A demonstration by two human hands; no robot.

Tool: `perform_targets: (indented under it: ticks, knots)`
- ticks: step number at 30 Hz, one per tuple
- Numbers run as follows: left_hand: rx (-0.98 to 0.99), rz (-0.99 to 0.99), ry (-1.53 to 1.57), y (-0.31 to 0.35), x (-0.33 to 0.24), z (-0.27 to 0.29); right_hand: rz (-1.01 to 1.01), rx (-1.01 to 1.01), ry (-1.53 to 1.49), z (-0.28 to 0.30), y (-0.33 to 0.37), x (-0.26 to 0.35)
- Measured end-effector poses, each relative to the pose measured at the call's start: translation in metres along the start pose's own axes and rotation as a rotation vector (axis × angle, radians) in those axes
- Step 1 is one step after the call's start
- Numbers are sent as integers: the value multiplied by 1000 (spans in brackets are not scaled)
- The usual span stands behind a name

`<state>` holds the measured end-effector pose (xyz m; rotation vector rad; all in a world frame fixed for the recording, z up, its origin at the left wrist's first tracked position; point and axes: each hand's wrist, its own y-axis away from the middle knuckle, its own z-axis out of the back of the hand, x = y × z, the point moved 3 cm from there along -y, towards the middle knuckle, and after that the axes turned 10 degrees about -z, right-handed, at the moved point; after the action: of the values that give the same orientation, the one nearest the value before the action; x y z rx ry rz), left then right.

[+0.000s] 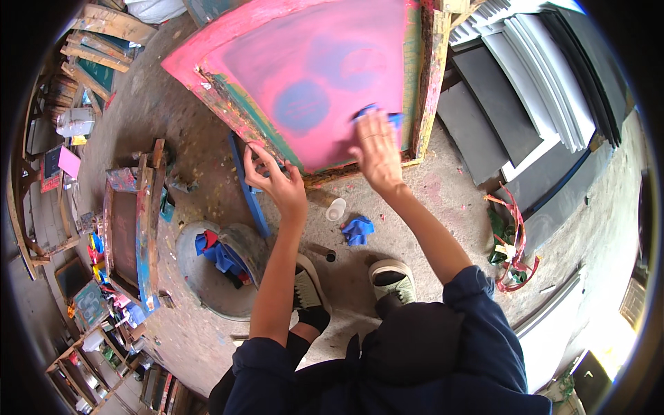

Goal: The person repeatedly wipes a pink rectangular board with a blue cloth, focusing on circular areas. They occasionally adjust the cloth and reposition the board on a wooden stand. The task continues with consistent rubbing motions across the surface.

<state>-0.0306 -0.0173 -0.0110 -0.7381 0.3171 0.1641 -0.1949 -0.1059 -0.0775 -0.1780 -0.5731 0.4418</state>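
In front of me a wooden screen printing frame stands tilted, its mesh smeared pink with bluish round patches. My right hand lies with its fingers pressed on a blue cloth against the lower right part of the mesh. Most of that cloth is hidden under the fingers. At the frame's lower left edge, my left hand grips the wood between bent fingers and thumb. On the floor below are a crumpled blue cloth and a small whitish cup.
A grey tub with blue and red rags stands left of my feet. Farther left, a smaller frame leans upright. Stacked black and white sheets are at the right, near tangled red strips. A blue bar lies beside the large frame.
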Motion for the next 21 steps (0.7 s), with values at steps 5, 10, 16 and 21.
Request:
perform_targets:
  ticks: [5,10,16,21]
  knots:
    - [-22,-20,14,-2,1,3,-89,12,406,13,-8,-10]
    - [-11,-58,-33,-4,4,5,184,120,210,18,-19,-9]
    - [99,35,-7,2,8,2,389,283,372,9,-10,-2]
    - [-27,-29,-54,-3,6,0,-5,-31,122,6,-25,-1]
